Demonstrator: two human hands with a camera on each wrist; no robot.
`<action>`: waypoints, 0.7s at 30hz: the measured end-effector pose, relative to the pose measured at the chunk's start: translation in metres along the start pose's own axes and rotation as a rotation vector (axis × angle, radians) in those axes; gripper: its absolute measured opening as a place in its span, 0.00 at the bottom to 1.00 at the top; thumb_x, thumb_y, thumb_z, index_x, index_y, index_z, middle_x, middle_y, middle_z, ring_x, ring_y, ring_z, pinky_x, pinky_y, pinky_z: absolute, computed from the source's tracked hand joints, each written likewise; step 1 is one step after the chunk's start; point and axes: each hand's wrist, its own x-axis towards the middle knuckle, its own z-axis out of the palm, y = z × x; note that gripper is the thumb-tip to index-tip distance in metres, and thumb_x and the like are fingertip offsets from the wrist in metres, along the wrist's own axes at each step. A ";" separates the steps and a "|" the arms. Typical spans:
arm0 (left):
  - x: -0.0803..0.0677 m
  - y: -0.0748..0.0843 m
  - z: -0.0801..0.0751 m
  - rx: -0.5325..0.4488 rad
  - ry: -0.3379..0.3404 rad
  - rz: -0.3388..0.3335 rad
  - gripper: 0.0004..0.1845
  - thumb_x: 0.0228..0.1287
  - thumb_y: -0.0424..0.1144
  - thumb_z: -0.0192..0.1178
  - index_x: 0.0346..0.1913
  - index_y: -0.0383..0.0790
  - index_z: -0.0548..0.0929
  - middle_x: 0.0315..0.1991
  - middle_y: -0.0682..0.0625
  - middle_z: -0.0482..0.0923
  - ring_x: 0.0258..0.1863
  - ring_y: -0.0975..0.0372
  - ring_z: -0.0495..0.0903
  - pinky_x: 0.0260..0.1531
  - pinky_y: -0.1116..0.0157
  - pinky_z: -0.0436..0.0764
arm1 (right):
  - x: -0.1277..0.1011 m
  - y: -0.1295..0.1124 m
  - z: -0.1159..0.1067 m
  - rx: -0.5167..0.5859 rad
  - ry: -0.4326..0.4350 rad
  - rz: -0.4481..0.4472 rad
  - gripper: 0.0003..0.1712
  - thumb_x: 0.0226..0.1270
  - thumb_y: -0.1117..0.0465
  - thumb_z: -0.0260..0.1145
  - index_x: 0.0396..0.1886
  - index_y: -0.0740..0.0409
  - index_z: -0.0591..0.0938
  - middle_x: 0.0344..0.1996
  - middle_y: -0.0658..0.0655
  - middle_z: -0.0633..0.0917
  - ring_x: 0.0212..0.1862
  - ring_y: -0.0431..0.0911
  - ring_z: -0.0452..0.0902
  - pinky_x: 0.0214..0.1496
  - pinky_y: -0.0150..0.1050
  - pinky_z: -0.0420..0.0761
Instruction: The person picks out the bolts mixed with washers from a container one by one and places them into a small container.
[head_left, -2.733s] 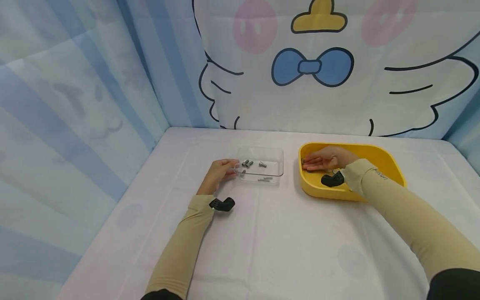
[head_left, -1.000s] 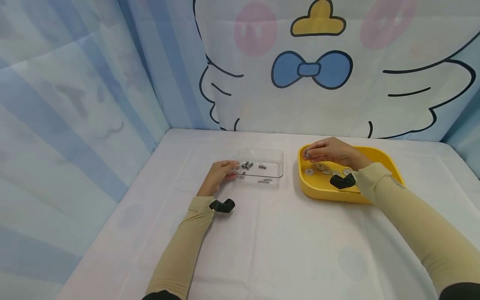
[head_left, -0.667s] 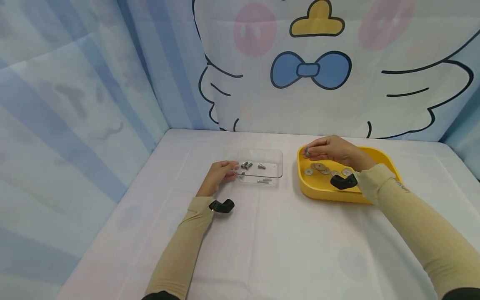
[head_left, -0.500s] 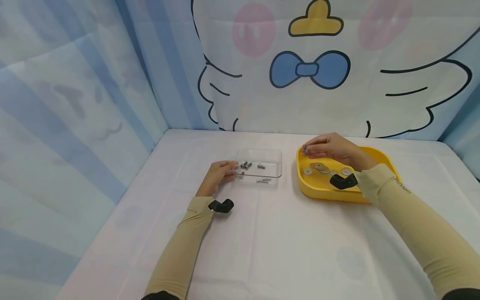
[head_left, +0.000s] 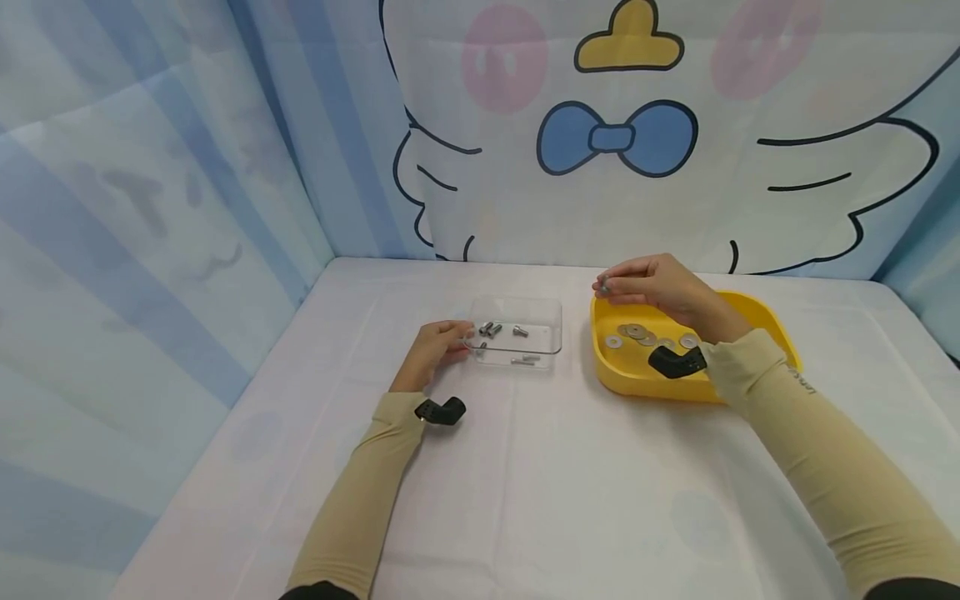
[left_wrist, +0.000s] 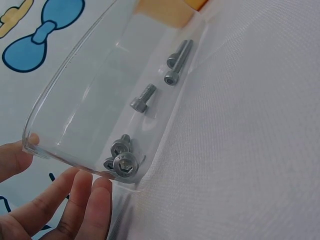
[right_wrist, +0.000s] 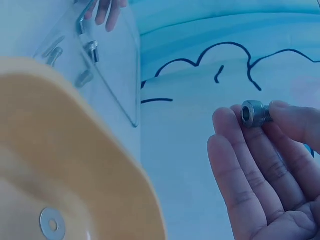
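My right hand (head_left: 660,287) is raised over the back left corner of the yellow tray (head_left: 637,385). Its thumb and fingers pinch a socket head screw (right_wrist: 253,114), whose hex recess shows in the right wrist view. Several flat washers (head_left: 636,331) lie in the tray. My left hand (head_left: 433,354) holds the near left end of a clear plastic box (left_wrist: 75,95), thumb at the corner and fingertips against the end wall. Inside that box are several socket head screws (left_wrist: 143,98), some bunched by the fingers and longer ones (left_wrist: 179,62) farther off.
Both containers stand on a white cloth-covered table (head_left: 570,492), the clear box left of the yellow tray with a gap between. A printed curtain (head_left: 615,217) hangs along the back edge, and another curtain (head_left: 150,292) borders the left side.
From down inside the yellow tray, my right hand has risen up and slightly left, carrying the socket head screw and uncovering the washers. My left hand stays at the clear box.
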 end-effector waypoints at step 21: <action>-0.002 0.002 0.000 0.003 0.001 -0.012 0.22 0.65 0.47 0.58 0.57 0.39 0.77 0.57 0.46 0.75 0.52 0.58 0.76 0.50 0.68 0.81 | 0.018 -0.012 0.034 0.112 -0.008 -0.082 0.18 0.64 0.59 0.65 0.50 0.65 0.80 0.38 0.47 0.87 0.45 0.41 0.83 0.56 0.38 0.80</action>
